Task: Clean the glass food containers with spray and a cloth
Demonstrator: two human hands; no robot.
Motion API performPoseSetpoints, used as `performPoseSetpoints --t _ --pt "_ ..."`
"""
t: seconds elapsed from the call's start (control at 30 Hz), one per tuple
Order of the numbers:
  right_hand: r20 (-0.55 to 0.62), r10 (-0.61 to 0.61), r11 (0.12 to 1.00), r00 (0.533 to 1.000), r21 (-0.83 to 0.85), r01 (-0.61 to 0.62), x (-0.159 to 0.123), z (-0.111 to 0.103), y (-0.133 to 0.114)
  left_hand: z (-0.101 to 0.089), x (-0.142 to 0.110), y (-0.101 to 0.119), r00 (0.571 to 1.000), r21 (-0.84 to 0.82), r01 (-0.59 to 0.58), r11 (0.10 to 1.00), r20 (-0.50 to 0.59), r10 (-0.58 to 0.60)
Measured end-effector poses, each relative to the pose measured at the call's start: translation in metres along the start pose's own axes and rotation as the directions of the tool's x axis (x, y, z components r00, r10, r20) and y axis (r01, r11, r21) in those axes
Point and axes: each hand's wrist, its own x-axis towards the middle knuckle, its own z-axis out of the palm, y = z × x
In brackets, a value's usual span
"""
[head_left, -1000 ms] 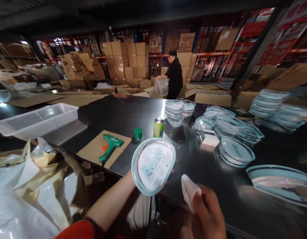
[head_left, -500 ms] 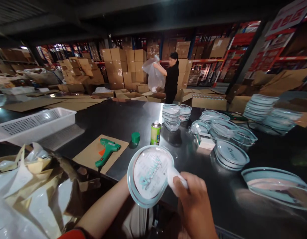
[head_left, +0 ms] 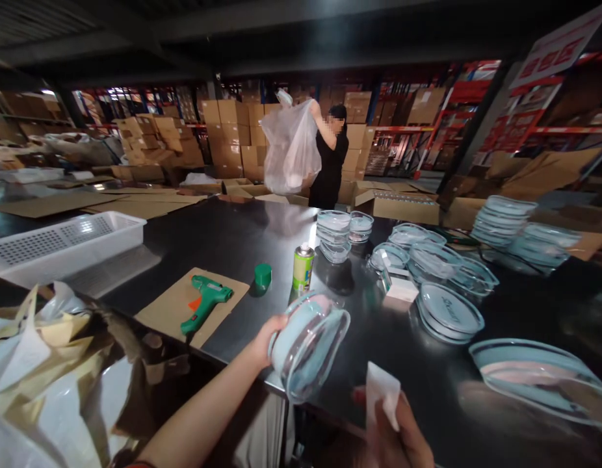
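Observation:
My left hand point(head_left: 268, 338) grips a clear plastic case point(head_left: 308, 351) with pale blue parts, tilted on its side over the table's front edge. Part of that hand is hidden behind the case. Lower right, my right hand point(head_left: 409, 432) pinches a folded white tissue point(head_left: 381, 390), apart from the case and slightly blurred. Just beyond the case stands a green spray can point(head_left: 303, 268) with its nozzle uncovered. A green cap point(head_left: 262, 276) sits left of the can.
A green glue gun point(head_left: 207, 302) lies on cardboard point(head_left: 159, 313). Similar cases point(head_left: 450, 309) are stacked at right near a small white box point(head_left: 399, 285). A white basket point(head_left: 130, 227) and crumpled paper point(head_left: 93, 396) are at left. Beyond the table, a person point(head_left: 330, 162) lifts a plastic bag point(head_left: 288, 149).
The case has turned from its round printed face to its side. My right hand has moved down and away from it with the tissue. The person behind has raised the bag leftward.

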Motion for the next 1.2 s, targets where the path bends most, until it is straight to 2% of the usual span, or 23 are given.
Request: performPoseSetpoints --t 0.07,0.17,0.27,0.33,0.4,0.47,0.57,0.67,0.8,0.83,0.87,0.9,0.93,1.0,1.03,1.1,1.2 --pt "-0.079 0.117 0.981 0.99 0.162 -0.103 0.007 0.001 0.008 0.009 -0.005 0.001 0.994 0.038 -0.069 0.997 0.084 0.065" --pt "-0.256 0.16 0.96 0.953 0.265 -0.09 0.014 0.005 0.004 0.018 -0.01 0.004 0.965 0.135 -0.167 0.977 0.223 0.134" --pt "-0.323 0.05 0.993 0.945 0.121 -0.011 0.017 0.012 -0.018 0.017 -0.011 0.004 0.959 0.261 -0.199 0.945 0.251 0.133" --pt "-0.314 -0.086 0.996 0.946 -0.024 0.083 0.017 0.018 -0.036 0.016 -0.012 0.002 0.965 0.383 -0.208 0.9 0.231 0.125" --pt "-0.215 -0.273 0.951 0.938 -0.205 0.231 0.018 0.025 -0.049 0.016 -0.013 -0.002 0.97 0.524 -0.228 0.821 0.195 0.145" --pt "-0.087 -0.464 0.823 0.882 -0.411 0.392 0.02 0.032 -0.054 0.019 -0.015 -0.005 0.968 0.642 -0.25 0.725 0.166 0.187" --pt "0.043 -0.615 0.616 0.788 -0.598 0.513 0.026 0.038 -0.051 0.023 -0.017 -0.01 0.957 0.733 -0.275 0.622 0.147 0.25" --pt "0.177 -0.679 0.52 0.713 -0.57 0.636 0.033 0.035 -0.052 0.021 -0.017 -0.013 0.942 0.804 -0.293 0.517 0.15 0.301" --pt "0.412 -0.733 0.32 0.542 -0.493 0.809 0.039 0.024 -0.061 0.017 -0.016 -0.018 0.941 0.894 -0.254 0.37 0.141 0.307" --pt "0.441 -0.735 0.288 0.515 -0.485 0.826 0.04 0.022 -0.062 0.017 -0.015 -0.019 0.941 0.904 -0.242 0.354 0.13 0.311" --pt "0.443 -0.739 0.281 0.507 -0.482 0.83 0.041 0.021 -0.061 0.017 -0.015 -0.021 0.942 0.906 -0.231 0.356 0.116 0.316" --pt "0.421 -0.736 0.306 0.531 -0.493 0.815 0.041 0.021 -0.058 0.018 -0.015 -0.022 0.943 0.897 -0.223 0.382 0.099 0.318" --pt "0.367 -0.732 0.353 0.575 -0.518 0.779 0.041 0.023 -0.054 0.018 -0.015 -0.023 0.945 0.874 -0.22 0.434 0.081 0.316" --pt "0.181 -0.721 0.468 0.669 -0.585 0.662 0.04 0.028 -0.043 0.019 -0.014 -0.026 0.954 0.783 -0.214 0.583 0.04 0.297" --pt "0.09 -0.716 0.509 0.692 -0.61 0.607 0.037 0.031 -0.038 0.019 -0.014 -0.028 0.959 0.723 -0.207 0.659 0.015 0.285" --pt "0.001 -0.714 0.539 0.7 -0.637 0.551 0.03 0.039 -0.031 0.019 -0.013 -0.03 0.96 0.619 -0.187 0.763 -0.048 0.275" --pt "0.094 -0.72 0.52 0.687 -0.582 0.625 0.009 0.051 -0.027 0.02 -0.008 -0.03 0.946 0.527 -0.169 0.833 -0.151 0.288"
